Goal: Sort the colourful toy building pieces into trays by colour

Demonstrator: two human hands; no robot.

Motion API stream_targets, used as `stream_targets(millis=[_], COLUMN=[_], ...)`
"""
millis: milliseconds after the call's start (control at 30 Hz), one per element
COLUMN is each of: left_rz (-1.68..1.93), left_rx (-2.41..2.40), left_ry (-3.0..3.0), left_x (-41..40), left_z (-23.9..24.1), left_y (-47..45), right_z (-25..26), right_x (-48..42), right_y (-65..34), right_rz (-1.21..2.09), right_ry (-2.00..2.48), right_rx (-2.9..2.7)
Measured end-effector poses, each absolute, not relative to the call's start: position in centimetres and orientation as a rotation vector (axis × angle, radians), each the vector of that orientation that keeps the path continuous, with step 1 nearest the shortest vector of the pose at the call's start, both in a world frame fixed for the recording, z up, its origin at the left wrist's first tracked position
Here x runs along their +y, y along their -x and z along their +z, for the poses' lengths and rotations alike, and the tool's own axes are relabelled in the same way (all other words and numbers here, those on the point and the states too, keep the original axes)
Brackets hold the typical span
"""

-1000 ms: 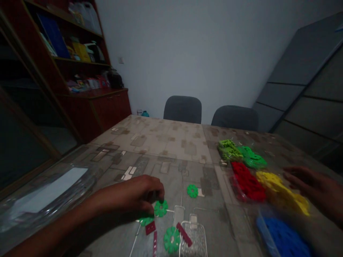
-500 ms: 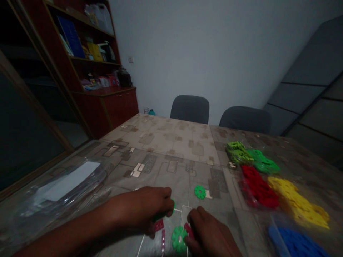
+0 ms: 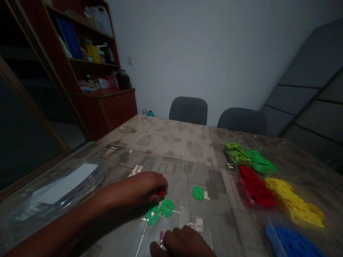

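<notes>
My left hand (image 3: 148, 187) is closed in a pinch on a small red plastic piece (image 3: 161, 192), held just above the patterned tablecloth. Two green snowflake discs (image 3: 167, 207) (image 3: 153, 215) lie touching or overlapping right below that hand. Another green disc (image 3: 198, 193) sits by itself farther right. At the bottom edge, my right hand (image 3: 183, 242) has its fingers curled inward. A thin magenta piece (image 3: 161, 237) shows upright between its thumb and fingers; what else this hand covers is hidden.
Along the right side lie heaps of discs in clear packs: lime green (image 3: 236, 152), green (image 3: 259, 161), red (image 3: 255, 187), yellow (image 3: 294, 201) and blue (image 3: 297, 241). Clear plastic packaging with a white sheet (image 3: 69, 182) is at left. Two grey chairs (image 3: 188, 110) (image 3: 242, 119) stand behind the table.
My left hand has moved up and away with the red piece, uncovering the two green discs. My right hand has shifted left and down, over where a green disc was visible.
</notes>
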State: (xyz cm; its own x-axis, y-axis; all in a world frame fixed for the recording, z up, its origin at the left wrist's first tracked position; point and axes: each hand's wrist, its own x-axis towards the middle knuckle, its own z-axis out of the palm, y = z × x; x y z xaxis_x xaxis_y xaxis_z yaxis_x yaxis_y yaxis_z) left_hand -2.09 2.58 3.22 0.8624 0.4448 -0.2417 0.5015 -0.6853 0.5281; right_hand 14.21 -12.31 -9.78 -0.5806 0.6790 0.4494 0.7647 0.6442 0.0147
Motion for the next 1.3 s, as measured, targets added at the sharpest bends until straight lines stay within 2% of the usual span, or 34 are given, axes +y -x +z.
stream_targets(millis=[167, 233, 300, 433, 500, 633, 800, 933, 1000, 1033, 1133, 1200, 1300], left_rz=[-0.073, -0.009, 0.048, 0.092, 0.067, -0.069, 0.142, 0.18, 0.195, 0.213, 0.294, 0.356, 0.388], left_rx=[0.686, 0.684, 0.702, 0.71, 0.622, 0.446, 0.614, 0.588, 0.567, 0.554, 0.487, 0.399, 0.244], left_ry=[-2.445, -2.417, -2.388, -2.366, -2.342, -2.324, -2.391, -2.419, -2.423, -2.422, -2.428, -2.423, -2.354], left_x=[2.5, 2.5, 2.4, 2.2, 1.9, 1.9, 3.3, 3.5, 3.2, 3.0, 2.6, 2.1, 1.1], left_z=[3.4, 3.3, 3.2, 2.7, 2.6, 3.6, 4.4, 3.9, 3.8, 3.7, 3.6, 3.4, 2.7], left_y=[2.0, 2.0, 1.9, 1.4, 1.4, 2.2, 3.6, 3.3, 3.0, 2.8, 2.4, 2.1, 1.3], right_z=[-8.8, -8.6, -8.2, -5.9, -4.6, -4.9, -9.3, -9.9, -8.8, -8.1, -6.6, -6.3, -6.2], right_x=[-12.0, -12.0, -11.8, -11.5, -11.6, -11.9, -11.2, -10.5, -10.6, -10.7, -11.3, -11.6, -11.8], right_y=[-14.4, -15.0, -16.0, -18.4, -19.3, -19.0, -15.6, -14.6, -15.6, -16.3, -18.3, -18.9, -18.6], right_rz=[-0.403, -0.352, -0.15, 0.481, 0.584, 0.36, -0.241, -0.307, -0.059, 0.165, 1.074, 1.528, 1.816], right_ry=[1.215, 1.229, 1.3, 1.428, 1.437, 1.471, 1.385, 1.285, 1.332, 1.352, 1.284, 1.09, 0.847], right_rx=[-2.489, -2.505, -2.441, -2.129, -2.098, -2.368, -2.402, -2.399, -2.368, -2.306, -1.765, -1.276, -0.818])
